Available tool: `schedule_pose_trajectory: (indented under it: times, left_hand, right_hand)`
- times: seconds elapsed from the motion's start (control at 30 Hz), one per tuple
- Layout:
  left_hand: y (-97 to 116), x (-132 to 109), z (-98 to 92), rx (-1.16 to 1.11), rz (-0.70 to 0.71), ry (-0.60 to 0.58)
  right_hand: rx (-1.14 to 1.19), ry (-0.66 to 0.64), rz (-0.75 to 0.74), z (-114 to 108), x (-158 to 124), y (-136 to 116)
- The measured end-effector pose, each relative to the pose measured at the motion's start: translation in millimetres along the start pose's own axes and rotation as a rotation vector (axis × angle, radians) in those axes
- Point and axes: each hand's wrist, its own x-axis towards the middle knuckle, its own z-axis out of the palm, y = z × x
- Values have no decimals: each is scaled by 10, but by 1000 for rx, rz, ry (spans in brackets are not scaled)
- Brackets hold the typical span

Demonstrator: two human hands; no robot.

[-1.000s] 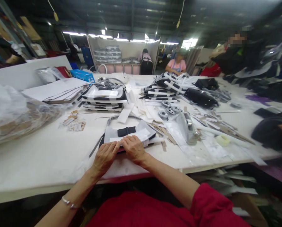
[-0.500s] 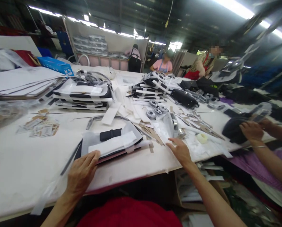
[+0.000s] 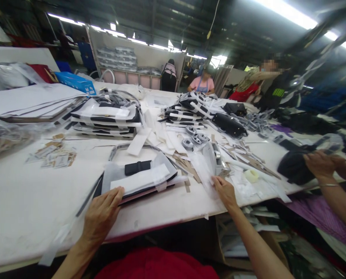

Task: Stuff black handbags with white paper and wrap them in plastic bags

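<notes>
A dark handbag [image 3: 103,182] lies on the table in front of me, with pale wrapping, a white strip [image 3: 140,180] and a small black piece [image 3: 137,167] on top. Its handle [image 3: 123,148] arches away from me. My left hand [image 3: 103,211] grips the bag's near left edge, fingers together on top; the thumb is hidden. To the right, my right hand [image 3: 224,192] pinches the edge of a thin translucent white sheet [image 3: 203,170] between thumb and fingers. Just beyond that hand stands a grey tape dispenser [image 3: 212,159] with a shiny roll.
Stacked wrapped bags [image 3: 105,118] stand behind at left, and more bags [image 3: 187,110] lie at the back centre. Paper packets [image 3: 56,155], cardboard strips [image 3: 187,166] and a yellowish tape roll [image 3: 251,176] lie about. At right, a co-worker's hands [image 3: 321,164] hold a black item.
My right hand has gone from spread fingers beside the translucent sheet to a pinch on its edge. The left hand stays on the bag. The view has shifted slightly.
</notes>
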Motion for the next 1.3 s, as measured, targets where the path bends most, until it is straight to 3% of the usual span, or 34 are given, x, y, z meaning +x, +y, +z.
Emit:
schedule_pose_trajectory:
  times: [0.17, 0.33, 0.4, 0.5, 0.57, 0.7, 1.0, 1.3]
  left_hand:
    - [0, -5, 11, -15, -1, -12]
    - [9, 1, -2, -5, -4, -17]
    - [9, -3, -2, -6, -2, -24]
    - [7, -11, 4, -5, -10, -26]
    - [6, -13, 6, -7, -18, -29]
    - [11, -13, 5, -18, -23, -33]
    - [12, -24, 17, -17, -24, -31]
    - [22, -13, 0, -27, -30, -16]
  right_hand:
    - [-106, 91, 45, -87, -46, 63]
    - [-343, 217, -291, -147, -170, -35]
    - [-340, 136, -409, -162, -228, -88]
    - [-290, -90, -477, -146, -263, -85]
    - [-264, -173, -413, -117, -243, -22]
    - [-220, -173, -169, -87, -152, 118]
    - [-272, -199, -171, -137, -95, -25]
    - [31, -211, 109, -310, 53, -101]
